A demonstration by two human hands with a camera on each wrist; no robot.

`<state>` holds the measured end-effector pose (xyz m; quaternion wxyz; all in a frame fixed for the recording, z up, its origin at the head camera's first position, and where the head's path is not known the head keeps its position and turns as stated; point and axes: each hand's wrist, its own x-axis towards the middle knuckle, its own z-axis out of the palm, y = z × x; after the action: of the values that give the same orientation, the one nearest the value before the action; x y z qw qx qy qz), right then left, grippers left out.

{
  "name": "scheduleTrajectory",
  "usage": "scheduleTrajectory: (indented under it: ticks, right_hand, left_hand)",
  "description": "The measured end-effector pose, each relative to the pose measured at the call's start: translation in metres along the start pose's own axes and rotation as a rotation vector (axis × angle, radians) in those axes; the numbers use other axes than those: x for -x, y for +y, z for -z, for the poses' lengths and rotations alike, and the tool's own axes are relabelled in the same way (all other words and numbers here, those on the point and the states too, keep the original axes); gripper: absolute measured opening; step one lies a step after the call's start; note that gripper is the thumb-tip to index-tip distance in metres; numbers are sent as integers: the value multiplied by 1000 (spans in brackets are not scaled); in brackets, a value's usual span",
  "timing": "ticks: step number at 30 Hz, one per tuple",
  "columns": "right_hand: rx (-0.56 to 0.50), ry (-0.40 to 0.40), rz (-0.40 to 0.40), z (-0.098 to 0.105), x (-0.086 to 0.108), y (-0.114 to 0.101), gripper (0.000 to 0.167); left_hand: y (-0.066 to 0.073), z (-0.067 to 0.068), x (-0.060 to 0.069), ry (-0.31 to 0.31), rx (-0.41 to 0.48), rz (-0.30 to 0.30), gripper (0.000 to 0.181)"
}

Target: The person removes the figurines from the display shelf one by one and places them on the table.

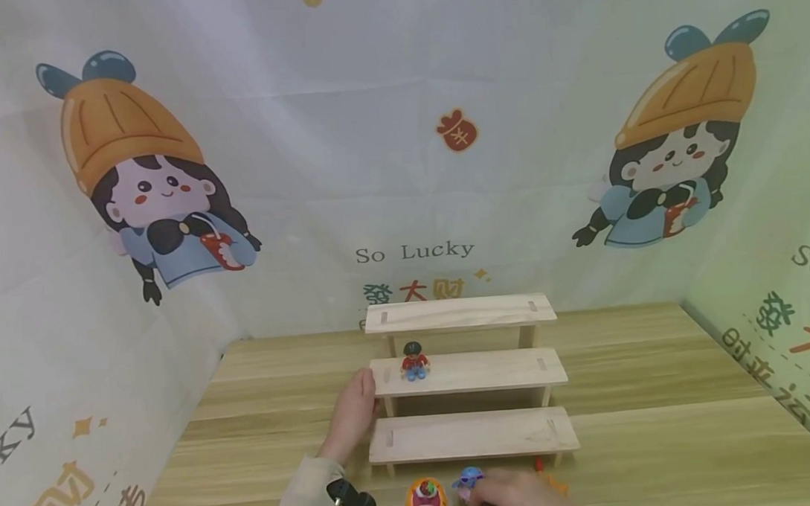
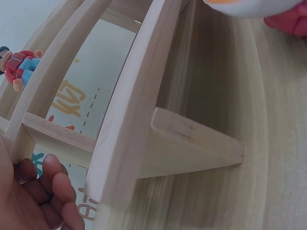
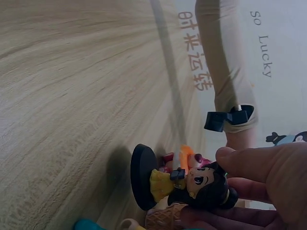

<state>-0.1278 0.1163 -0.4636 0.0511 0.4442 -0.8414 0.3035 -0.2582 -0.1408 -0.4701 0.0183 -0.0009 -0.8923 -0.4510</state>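
My right hand (image 1: 523,493) pinches a dark-haired figurine (image 3: 192,184) in a yellow dress by its head, between thumb and fingers. The figurine's round black base (image 3: 142,177) faces away from the palm. Beside those fingers in the head view is a small blue and purple toy (image 1: 468,477). At the left end of a three-tier wooden shelf (image 1: 475,437), my left hand (image 1: 353,411) touches the middle tier's edge; its fingers (image 2: 62,187) are loosely bent, the thumb hidden in the left wrist view. A capped doll (image 1: 414,363) in red and blue sits on that middle tier.
An orange round toy (image 1: 426,498) with a pink figure stands before the shelf. Part of another orange toy (image 1: 556,484) shows past my right hand. In the right wrist view, a cone-patterned toy (image 3: 163,218) lies close to the figurine. Printed cloth (image 1: 349,173) hangs behind the wooden table (image 1: 650,378).
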Motion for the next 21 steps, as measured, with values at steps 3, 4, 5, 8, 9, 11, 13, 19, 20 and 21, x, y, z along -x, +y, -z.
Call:
scheduleTrajectory:
  ticks: [3, 4, 5, 8, 9, 11, 13, 19, 20, 21]
  right_hand:
    - [48, 13, 44, -6, 0, 5, 16]
    - [53, 10, 47, -8, 0, 6, 16]
    - [59, 9, 50, -9, 0, 7, 16]
    - [79, 21, 75, -11, 0, 10, 16]
    - [81, 28, 83, -12, 0, 11, 17]
    - [85, 43, 95, -13, 0, 12, 18]
    - [86, 49, 97, -14, 0, 13, 19]
    - [90, 62, 78, -17, 1, 14, 21]
    - [90, 64, 74, -18, 2, 14, 21]
    - [91, 68, 72, -19, 2, 14, 21]
  left_hand:
    - [-1, 0, -1, 2, 6, 9, 38]
    - [-1, 0, -1, 2, 7, 9, 38]
    - [-1, 0, -1, 3, 6, 5, 38]
    - [-1, 0, -2, 5, 5, 1, 38]
    - [-1, 0, -1, 6, 6, -6, 38]
    - [-1, 0, -1, 8, 10, -12, 38]
    - [0, 0, -1, 6, 13, -7, 38]
    - [0, 0, 0, 1, 22, 11, 39]
    - [0, 0, 0, 2, 22, 9, 39]
    - [-1, 0, 0, 4, 24, 14, 39]
